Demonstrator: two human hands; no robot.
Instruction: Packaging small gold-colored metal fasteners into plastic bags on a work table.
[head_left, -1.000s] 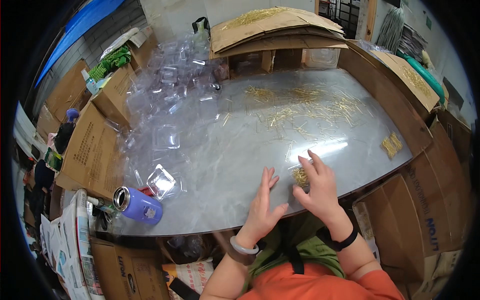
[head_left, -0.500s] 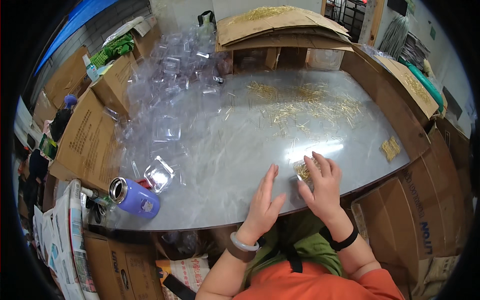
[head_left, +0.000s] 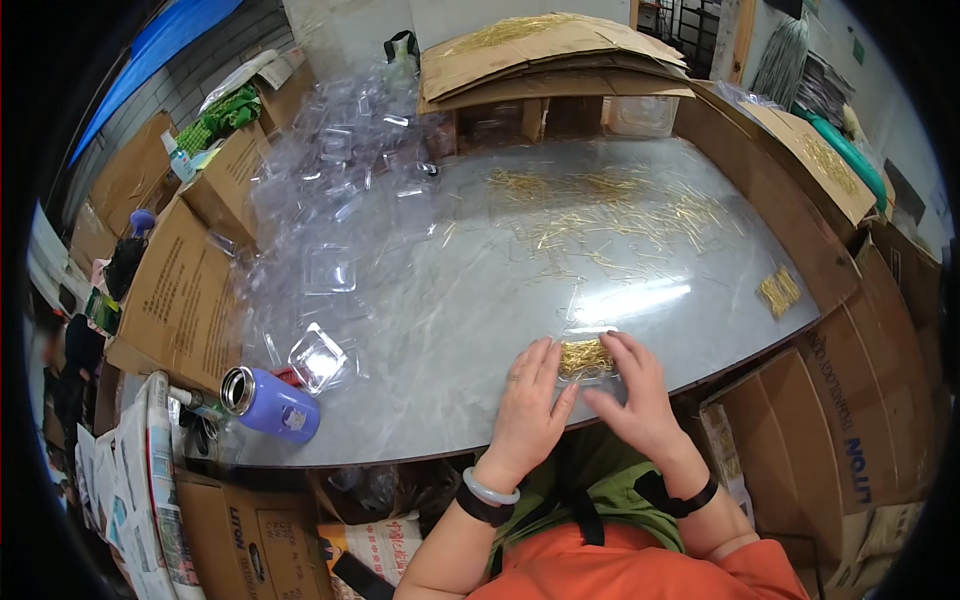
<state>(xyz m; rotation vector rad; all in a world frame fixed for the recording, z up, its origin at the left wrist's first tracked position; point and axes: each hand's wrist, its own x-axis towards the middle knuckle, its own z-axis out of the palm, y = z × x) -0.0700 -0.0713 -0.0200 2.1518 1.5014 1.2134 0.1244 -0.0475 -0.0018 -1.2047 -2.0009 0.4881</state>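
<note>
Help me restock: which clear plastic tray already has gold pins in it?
The clear tray at the table's near edge, between the left hand and right hand. The clear trays piled farther left look empty.

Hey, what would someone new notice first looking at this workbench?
Probably the two bare hands at the near edge, left hand and right hand, pressing on a small clear plastic box of thin gold pins. Beyond them, loose gold pins lie scattered across the grey marbled tabletop. To the left, a heap of empty clear plastic boxes spreads out, and a purple metal bottle lies on its side.
</note>
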